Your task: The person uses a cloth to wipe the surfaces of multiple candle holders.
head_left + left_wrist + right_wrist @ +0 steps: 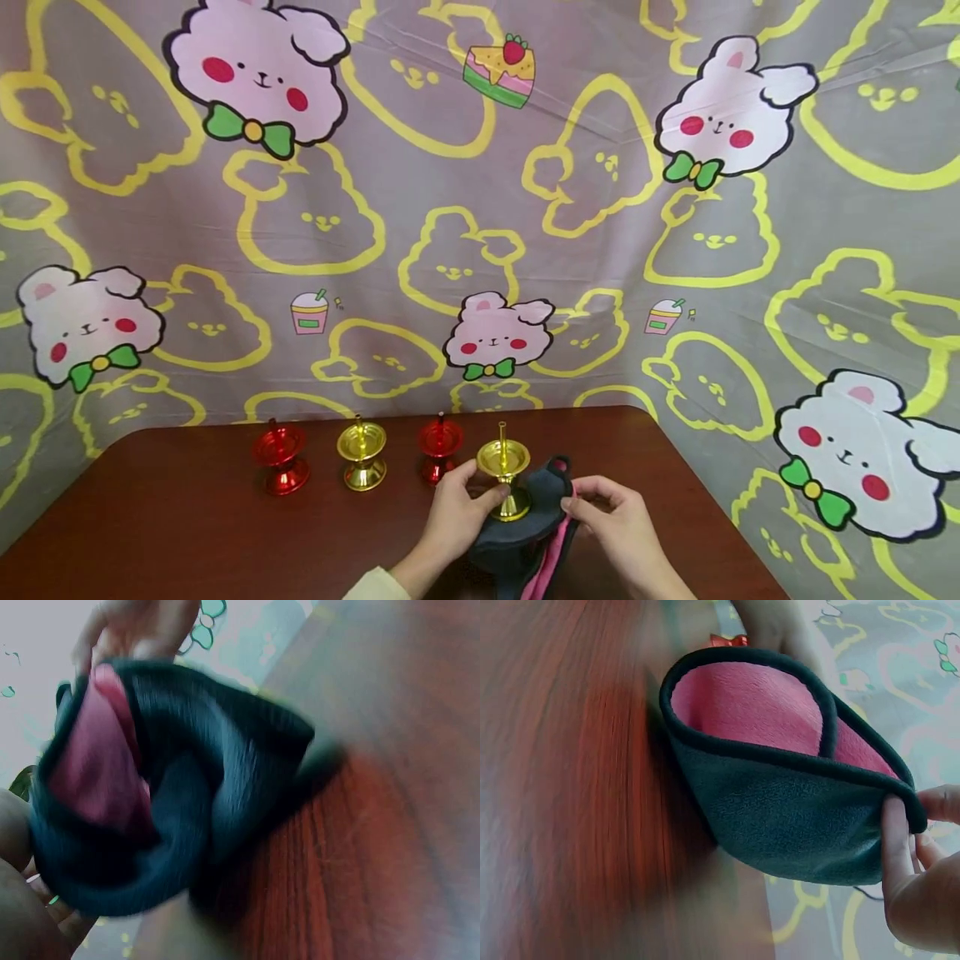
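A gold candle holder (504,458), with a dish and a thin upright tube, stands upright between my hands in the head view. My left hand (459,510) grips it, the thumb lying against its stem. A dark grey cloth with pink lining (551,492) lies around the holder's base and hangs down in front. My right hand (618,521) pinches the cloth's edge to the right of the holder. In the right wrist view the cloth (787,810) is folded over, its pink side inward, and hides the holder. The left wrist view is blurred.
Behind and to the left stand a red candle holder (281,454), another gold one (362,454) and a second red one (440,442), partly behind my left hand. All are on a dark brown table (187,533). A patterned curtain (420,183) hangs beyond its edge.
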Motion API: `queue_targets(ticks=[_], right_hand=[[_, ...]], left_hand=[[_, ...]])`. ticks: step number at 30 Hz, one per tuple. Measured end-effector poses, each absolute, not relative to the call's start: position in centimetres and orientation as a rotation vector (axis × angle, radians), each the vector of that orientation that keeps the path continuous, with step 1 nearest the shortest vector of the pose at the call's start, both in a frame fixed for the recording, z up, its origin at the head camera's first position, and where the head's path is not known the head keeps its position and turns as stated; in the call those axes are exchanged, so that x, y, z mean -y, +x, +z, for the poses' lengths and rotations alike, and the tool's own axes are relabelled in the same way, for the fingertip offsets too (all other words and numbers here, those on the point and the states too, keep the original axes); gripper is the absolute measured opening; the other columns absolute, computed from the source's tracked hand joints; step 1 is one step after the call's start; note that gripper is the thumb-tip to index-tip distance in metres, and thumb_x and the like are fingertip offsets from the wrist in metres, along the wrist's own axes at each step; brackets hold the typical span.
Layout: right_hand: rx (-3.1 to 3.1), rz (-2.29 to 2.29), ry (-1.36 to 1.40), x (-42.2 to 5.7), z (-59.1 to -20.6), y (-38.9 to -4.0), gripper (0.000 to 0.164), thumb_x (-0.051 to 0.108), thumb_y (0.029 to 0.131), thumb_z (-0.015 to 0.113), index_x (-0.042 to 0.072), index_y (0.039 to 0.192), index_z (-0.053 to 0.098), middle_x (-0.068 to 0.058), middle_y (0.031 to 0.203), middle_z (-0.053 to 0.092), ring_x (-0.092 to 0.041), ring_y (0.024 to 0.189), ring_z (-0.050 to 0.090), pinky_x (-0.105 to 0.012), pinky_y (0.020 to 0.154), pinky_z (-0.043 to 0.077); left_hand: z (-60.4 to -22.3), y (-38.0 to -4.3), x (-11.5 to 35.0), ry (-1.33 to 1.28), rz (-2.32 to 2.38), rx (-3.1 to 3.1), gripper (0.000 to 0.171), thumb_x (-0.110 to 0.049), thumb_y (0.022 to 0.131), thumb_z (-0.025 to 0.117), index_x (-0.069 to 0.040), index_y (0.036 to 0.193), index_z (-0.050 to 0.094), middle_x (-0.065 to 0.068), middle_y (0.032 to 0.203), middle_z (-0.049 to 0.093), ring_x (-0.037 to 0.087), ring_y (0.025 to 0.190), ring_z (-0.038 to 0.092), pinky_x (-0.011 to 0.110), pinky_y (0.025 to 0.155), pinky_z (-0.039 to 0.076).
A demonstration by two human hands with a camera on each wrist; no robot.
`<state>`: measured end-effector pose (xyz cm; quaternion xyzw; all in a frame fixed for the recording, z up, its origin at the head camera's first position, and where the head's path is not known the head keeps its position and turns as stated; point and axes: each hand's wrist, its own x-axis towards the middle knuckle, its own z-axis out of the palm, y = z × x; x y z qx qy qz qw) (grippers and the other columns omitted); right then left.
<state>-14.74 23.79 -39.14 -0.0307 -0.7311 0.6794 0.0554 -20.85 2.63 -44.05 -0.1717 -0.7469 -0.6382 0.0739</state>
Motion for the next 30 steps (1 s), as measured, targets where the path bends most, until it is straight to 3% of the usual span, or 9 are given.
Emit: queue_targets(ticks=[12,22,30], right_hand=[[2.283,1.906,-0.193,-28.0,-37.8,-12.6,0.018,0.001,0.087,0.072,-0.007,0.103,0.069,-0.009,0.084,0.066,-0.013,0.07,0.062,-0.029,0.061,0.052],[2.302,1.803,-0.239,-30.1,-38.6,-14.2,0.019,0.002,0.088,0.073,-0.004,0.106,0.07,-0.012,0.091,0.069,-0.017,0.078,0.066,-0.029,0.072,0.054],[2.439,1.67,-0.115,-30.9,-38.5,-15.8,0.019,0.001,0.089,0.072,-0.004,0.107,0.071,-0.012,0.093,0.07,-0.018,0.08,0.069,-0.027,0.073,0.054]], left_hand=[[-45.6,-25.0,-5.5,-0.381,-1.714,2.249,0.022,-0.007,0.079,0.084,-0.007,0.099,0.073,0.003,0.087,0.074,0.019,0.083,0.069,0.031,0.071,0.054],[-46.4,-26.8,-6.3,-0.235,-1.66,2.3,0.023,-0.005,0.076,0.085,-0.007,0.095,0.072,0.003,0.084,0.072,0.02,0.081,0.066,0.036,0.071,0.051],[-47.0,-27.4,-6.5,-0.226,-1.625,2.318,0.026,-0.004,0.074,0.086,-0.006,0.094,0.07,0.003,0.084,0.07,0.019,0.078,0.063,0.034,0.067,0.049]])
